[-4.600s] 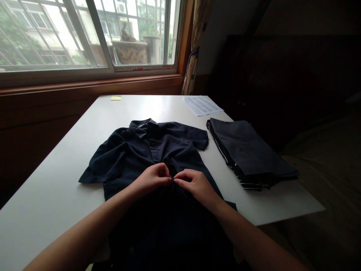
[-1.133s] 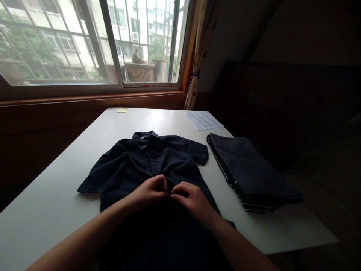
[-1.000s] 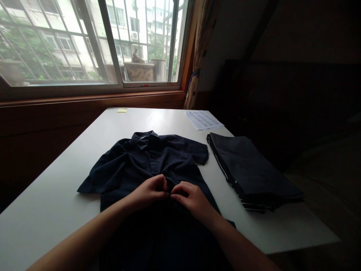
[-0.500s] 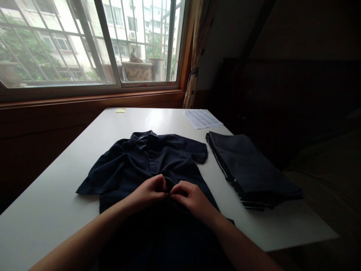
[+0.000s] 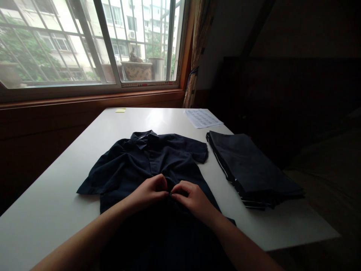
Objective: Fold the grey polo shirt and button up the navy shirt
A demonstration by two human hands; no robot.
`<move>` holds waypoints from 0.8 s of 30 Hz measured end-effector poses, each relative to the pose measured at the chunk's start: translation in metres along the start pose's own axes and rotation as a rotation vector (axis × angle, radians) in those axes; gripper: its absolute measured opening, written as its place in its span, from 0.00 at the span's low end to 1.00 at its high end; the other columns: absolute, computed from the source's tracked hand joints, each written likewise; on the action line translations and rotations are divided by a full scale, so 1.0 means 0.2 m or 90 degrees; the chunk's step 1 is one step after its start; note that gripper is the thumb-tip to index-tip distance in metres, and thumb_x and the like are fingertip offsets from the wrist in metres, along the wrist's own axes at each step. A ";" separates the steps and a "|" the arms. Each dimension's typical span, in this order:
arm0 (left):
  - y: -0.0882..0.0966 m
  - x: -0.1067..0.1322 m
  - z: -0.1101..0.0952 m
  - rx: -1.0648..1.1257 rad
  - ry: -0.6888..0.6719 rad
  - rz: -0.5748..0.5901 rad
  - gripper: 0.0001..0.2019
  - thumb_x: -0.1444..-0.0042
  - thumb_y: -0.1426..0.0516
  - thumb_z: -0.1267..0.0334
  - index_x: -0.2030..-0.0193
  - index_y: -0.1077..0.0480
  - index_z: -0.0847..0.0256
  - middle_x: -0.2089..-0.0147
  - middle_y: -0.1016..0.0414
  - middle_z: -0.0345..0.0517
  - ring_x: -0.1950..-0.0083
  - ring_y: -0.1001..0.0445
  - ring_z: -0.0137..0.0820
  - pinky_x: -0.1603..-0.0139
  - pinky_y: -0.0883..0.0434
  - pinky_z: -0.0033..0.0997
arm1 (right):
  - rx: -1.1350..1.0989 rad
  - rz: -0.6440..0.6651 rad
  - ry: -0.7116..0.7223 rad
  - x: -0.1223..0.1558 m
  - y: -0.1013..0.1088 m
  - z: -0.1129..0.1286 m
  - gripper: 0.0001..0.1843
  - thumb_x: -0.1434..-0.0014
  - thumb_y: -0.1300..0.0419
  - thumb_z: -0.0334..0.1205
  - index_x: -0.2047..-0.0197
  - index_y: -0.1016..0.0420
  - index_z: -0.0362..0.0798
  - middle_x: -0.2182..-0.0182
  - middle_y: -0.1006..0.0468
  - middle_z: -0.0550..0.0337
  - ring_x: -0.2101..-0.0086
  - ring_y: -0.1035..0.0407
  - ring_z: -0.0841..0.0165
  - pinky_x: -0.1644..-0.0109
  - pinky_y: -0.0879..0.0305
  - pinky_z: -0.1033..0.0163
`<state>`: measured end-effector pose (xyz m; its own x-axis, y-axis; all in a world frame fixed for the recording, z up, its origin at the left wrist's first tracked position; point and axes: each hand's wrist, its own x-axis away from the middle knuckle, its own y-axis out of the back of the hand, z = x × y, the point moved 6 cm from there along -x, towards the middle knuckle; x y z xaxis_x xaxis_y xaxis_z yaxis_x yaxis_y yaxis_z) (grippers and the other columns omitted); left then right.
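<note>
Around the shirt (one, navy woven cloth, creased, pointed collar, two short sleeves, front up on one smooth white table), left to right: one flat yellow paper slip beyond its collar; my left hand on its front, thumb and finger pinched together on the button strip, and my right hand facing it, likewise pinched, tips nearly meeting. Whether a button lies between, I cannot tell. Right of the shirt: printed white sheets beyond, count unclear, and one oblong pile of folded dark cloth, white lines along its edge.
</note>
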<state>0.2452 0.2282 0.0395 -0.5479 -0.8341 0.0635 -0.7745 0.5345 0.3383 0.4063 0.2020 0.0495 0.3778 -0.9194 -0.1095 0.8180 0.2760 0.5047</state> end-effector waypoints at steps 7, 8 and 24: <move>-0.01 0.00 0.00 0.026 -0.002 -0.002 0.06 0.48 0.39 0.66 0.65 0.33 0.62 0.68 0.33 0.37 0.66 0.36 0.27 0.65 0.38 0.26 | 0.000 -0.001 0.007 0.00 0.00 0.01 0.03 0.40 0.36 0.38 0.63 0.20 0.49 0.67 0.23 0.61 0.64 0.29 0.67 0.59 0.36 0.64; -0.01 0.00 -0.01 0.030 -0.001 -0.004 0.06 0.49 0.39 0.67 0.65 0.33 0.62 0.68 0.33 0.37 0.66 0.36 0.27 0.66 0.39 0.26 | 0.001 0.000 0.006 0.00 0.00 0.01 0.03 0.40 0.36 0.37 0.63 0.20 0.49 0.67 0.23 0.61 0.64 0.29 0.67 0.59 0.36 0.64; 0.01 0.01 -0.03 -0.013 0.003 -0.035 0.07 0.46 0.39 0.61 0.64 0.31 0.62 0.68 0.29 0.38 0.67 0.32 0.28 0.68 0.35 0.25 | -0.130 -0.054 -0.060 0.01 0.03 -0.06 0.09 0.39 0.39 0.41 0.55 0.24 0.50 0.65 0.22 0.61 0.63 0.28 0.68 0.57 0.33 0.64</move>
<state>0.2439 0.2264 0.0470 -0.5030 -0.8629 0.0485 -0.7971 0.4849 0.3600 0.4164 0.2044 0.0419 0.2698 -0.9611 -0.0595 0.9195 0.2388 0.3121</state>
